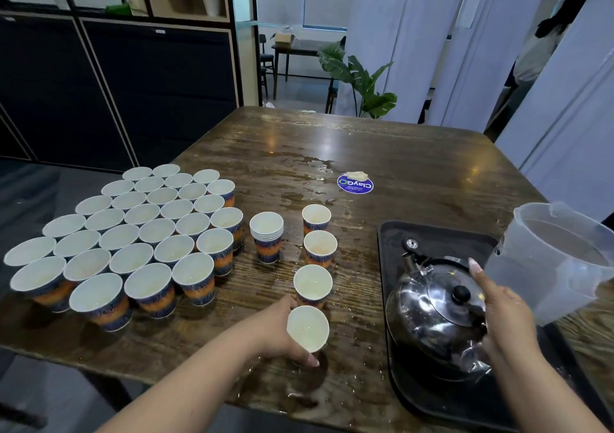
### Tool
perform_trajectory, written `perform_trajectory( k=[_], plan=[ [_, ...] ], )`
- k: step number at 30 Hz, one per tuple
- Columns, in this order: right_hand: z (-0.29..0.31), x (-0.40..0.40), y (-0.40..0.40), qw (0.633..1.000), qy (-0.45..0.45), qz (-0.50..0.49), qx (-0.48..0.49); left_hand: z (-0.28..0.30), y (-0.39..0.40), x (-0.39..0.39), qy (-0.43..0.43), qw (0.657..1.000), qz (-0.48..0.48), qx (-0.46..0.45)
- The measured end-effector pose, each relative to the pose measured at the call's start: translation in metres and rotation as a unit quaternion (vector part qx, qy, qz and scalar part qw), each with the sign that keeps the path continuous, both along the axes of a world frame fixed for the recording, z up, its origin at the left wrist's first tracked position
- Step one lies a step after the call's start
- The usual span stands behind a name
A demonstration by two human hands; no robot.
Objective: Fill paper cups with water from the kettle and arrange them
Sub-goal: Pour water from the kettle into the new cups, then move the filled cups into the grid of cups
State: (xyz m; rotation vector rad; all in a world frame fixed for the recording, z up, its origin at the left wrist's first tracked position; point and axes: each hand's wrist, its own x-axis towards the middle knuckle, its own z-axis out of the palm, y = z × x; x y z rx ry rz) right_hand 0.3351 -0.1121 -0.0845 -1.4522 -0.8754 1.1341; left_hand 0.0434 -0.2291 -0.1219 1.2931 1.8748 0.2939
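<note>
Dark, wet wood grain covers the desk (pixel 382 153), puddled at centre. At frame left, filled paper cups (pixel 133 233) stand packed rim to rim, keeping them compact. A nested stack (pixel 267 236) waits beside a column of three cups (pixel 317 250). The left hand (pixel 282 333) curls around the nearest cup (pixel 308 329), probably steadying the thin paper. At lower right, the right hand (pixel 505 313) closes on the shiny steel kettle (pixel 435 313), on a black tray (pixel 432 402) that likely catches drips; a translucent jug (pixel 558 260) stands behind.

"claygo" in white letters, upside down, on a round blue sticker (pixel 355 184) on the table (pixel 415 173)
</note>
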Motion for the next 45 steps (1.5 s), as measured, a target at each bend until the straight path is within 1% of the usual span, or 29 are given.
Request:
perform_trajectory(
  k=[3,9,13,15,17,20,23,25,27,30,32,33,34,35,37,39,41,43,45],
  plan=[
    [-0.007,0.004,0.004,1.0,0.007,-0.016,0.004,-0.001,0.0,0.002,0.02,1.0,-0.007,0.003],
    [-0.021,0.008,0.009,0.999,-0.022,-0.028,-0.003,0.002,0.002,0.008,0.043,0.999,-0.008,0.011],
    [-0.024,0.009,0.009,0.998,-0.039,-0.038,0.0,0.001,0.001,0.011,0.084,0.996,-0.025,0.025],
    [-0.021,0.01,0.006,0.998,-0.062,-0.03,0.011,0.001,0.001,0.012,0.111,0.993,-0.038,0.03],
    [-0.023,0.014,0.006,0.994,-0.108,-0.013,0.013,0.0,0.001,0.011,0.129,0.99,-0.05,0.038],
    [-0.023,0.016,0.007,0.985,-0.172,-0.006,0.024,-0.002,0.0,0.006,0.131,0.989,-0.049,0.045],
    [-0.019,0.012,0.009,0.947,-0.317,-0.018,0.059,-0.004,-0.002,-0.004,0.136,0.989,-0.038,0.046],
    [-0.015,0.001,0.008,0.929,-0.354,0.011,0.105,-0.003,-0.005,-0.013,0.128,0.991,-0.024,0.043],
    [-0.013,-0.015,0.005,0.901,-0.398,0.064,0.16,-0.002,-0.01,-0.023,0.117,0.992,-0.001,0.041],
    [-0.016,-0.042,0.004,0.866,-0.435,0.165,0.184,0.0,-0.02,-0.041,0.093,0.993,0.044,0.051],
    [-0.016,-0.059,0.003,0.832,-0.476,0.188,0.214,0.003,-0.026,-0.05,0.081,0.992,0.069,0.064],
    [-0.016,-0.07,0.003,0.822,-0.483,0.189,0.235,0.003,-0.031,-0.057,0.076,0.991,0.085,0.071],
    [-0.014,-0.08,0.002,0.821,-0.478,0.196,0.243,0.004,-0.036,-0.063,0.074,0.989,0.099,0.076],
    [-0.014,-0.091,0.002,0.827,-0.465,0.218,0.229,0.004,-0.041,-0.07,0.072,0.988,0.114,0.076],
    [-0.018,-0.115,0.0,0.831,-0.448,0.295,0.15,0.004,-0.052,-0.085,0.075,0.984,0.141,0.072],
    [-0.03,-0.137,0.001,0.815,-0.436,0.378,0.05,0.001,-0.063,-0.101,0.08,0.98,0.167,0.077],
    [-0.043,-0.153,-0.001,0.806,-0.413,0.423,-0.036,0.002,-0.072,-0.111,0.082,0.975,0.185,0.095],
    [-0.056,-0.166,-0.001,0.814,-0.37,0.443,-0.066,0.002,-0.08,-0.12,0.08,0.97,0.203,0.105],
    [-0.066,-0.176,-0.003,0.834,-0.338,0.433,-0.06,-0.001,-0.086,-0.127,0.069,0.965,0.224,0.118]
  ],
)
